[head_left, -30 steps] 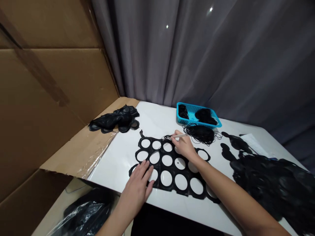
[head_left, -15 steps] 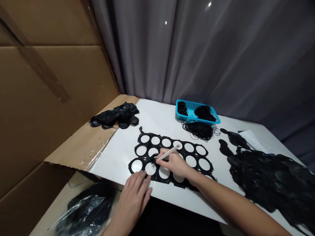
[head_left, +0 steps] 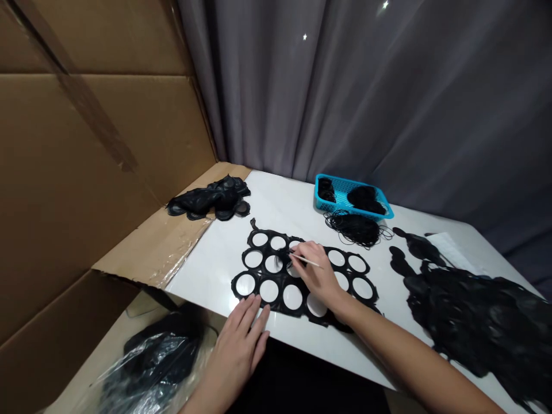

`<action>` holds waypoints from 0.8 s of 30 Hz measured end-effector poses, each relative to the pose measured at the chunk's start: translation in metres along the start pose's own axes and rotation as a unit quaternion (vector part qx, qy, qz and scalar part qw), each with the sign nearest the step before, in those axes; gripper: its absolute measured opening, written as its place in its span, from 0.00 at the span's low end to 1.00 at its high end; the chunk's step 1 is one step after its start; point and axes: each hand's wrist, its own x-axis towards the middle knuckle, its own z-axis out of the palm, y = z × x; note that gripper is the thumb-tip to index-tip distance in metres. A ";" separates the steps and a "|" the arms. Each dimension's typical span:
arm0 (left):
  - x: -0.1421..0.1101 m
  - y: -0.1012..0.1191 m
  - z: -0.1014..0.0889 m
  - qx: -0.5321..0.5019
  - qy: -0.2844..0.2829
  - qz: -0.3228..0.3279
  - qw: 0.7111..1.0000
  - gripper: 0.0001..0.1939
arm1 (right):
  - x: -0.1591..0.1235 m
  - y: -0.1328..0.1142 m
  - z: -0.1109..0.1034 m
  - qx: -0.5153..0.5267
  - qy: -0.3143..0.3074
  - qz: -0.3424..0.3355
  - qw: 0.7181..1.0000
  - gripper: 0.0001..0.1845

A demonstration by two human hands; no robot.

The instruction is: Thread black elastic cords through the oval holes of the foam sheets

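Observation:
A thin black sheet (head_left: 282, 280) with rows of round holes lies flat on the white table, which shows through the holes. My left hand (head_left: 244, 339) rests at its near left edge, fingers stretched out and flat. Over the middle of the sheet, my right hand (head_left: 317, 270) is closed around a slim, pale pen-like stick (head_left: 307, 261). Dark, thin strands (head_left: 282, 256) show by the stick's far end, over a hole in the middle row; their exact kind is too small to tell.
A blue plastic basket (head_left: 342, 214) with black bundles stands at the back, a tangle of black rings (head_left: 356, 230) before it. Black sheet material (head_left: 470, 310) is heaped at right, more (head_left: 211, 198) on cardboard at left. A large cardboard box (head_left: 99, 138) walls the left; a plastic bag (head_left: 150, 362) lies below.
My right hand has moved up and slightly right, from the near row to the middle row, and the stick has swung to point the other way. My left hand stays at the edge.

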 end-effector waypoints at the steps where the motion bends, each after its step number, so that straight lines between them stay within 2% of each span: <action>1: 0.000 0.000 0.000 0.003 0.000 0.000 1.000 0.21 | 0.002 0.000 -0.002 -0.021 -0.001 -0.022 1.000 0.09; 4: -0.001 0.000 0.002 0.005 -0.005 -0.004 1.000 0.21 | -0.004 -0.006 0.001 -0.003 -0.083 -0.056 0.995 0.09; 6: -0.001 0.000 0.003 0.001 -0.006 -0.005 1.000 0.21 | -0.014 -0.011 0.008 0.037 -0.144 -0.039 0.988 0.10; 8: -0.001 0.000 0.003 -0.011 -0.003 -0.005 1.000 0.21 | -0.023 -0.015 0.013 0.074 -0.176 -0.006 0.982 0.10; 15: 0.002 -0.001 -0.002 -0.056 0.001 -0.011 0.998 0.20 | -0.026 -0.018 0.011 0.135 -0.168 0.041 0.976 0.09; 17: 0.008 -0.001 -0.010 -0.105 0.008 -0.043 0.993 0.17 | -0.022 -0.022 0.007 0.178 -0.173 0.081 0.965 0.09; 19: 0.020 -0.002 -0.021 -0.176 0.028 -0.107 0.978 0.16 | -0.017 -0.028 0.002 0.228 -0.179 0.114 0.950 0.09; 21: 0.039 -0.006 -0.032 -0.255 0.047 -0.169 0.951 0.19 | -0.013 -0.034 -0.003 0.266 -0.185 0.122 0.938 0.10; 22: 0.050 -0.008 -0.037 -0.299 0.046 -0.184 0.935 0.23 | -0.010 -0.037 -0.006 0.283 -0.189 0.122 0.932 0.11; 24: 0.073 -0.016 -0.044 -0.407 0.000 -0.179 0.896 0.28 | -0.006 -0.042 -0.011 0.316 -0.196 0.126 0.919 0.13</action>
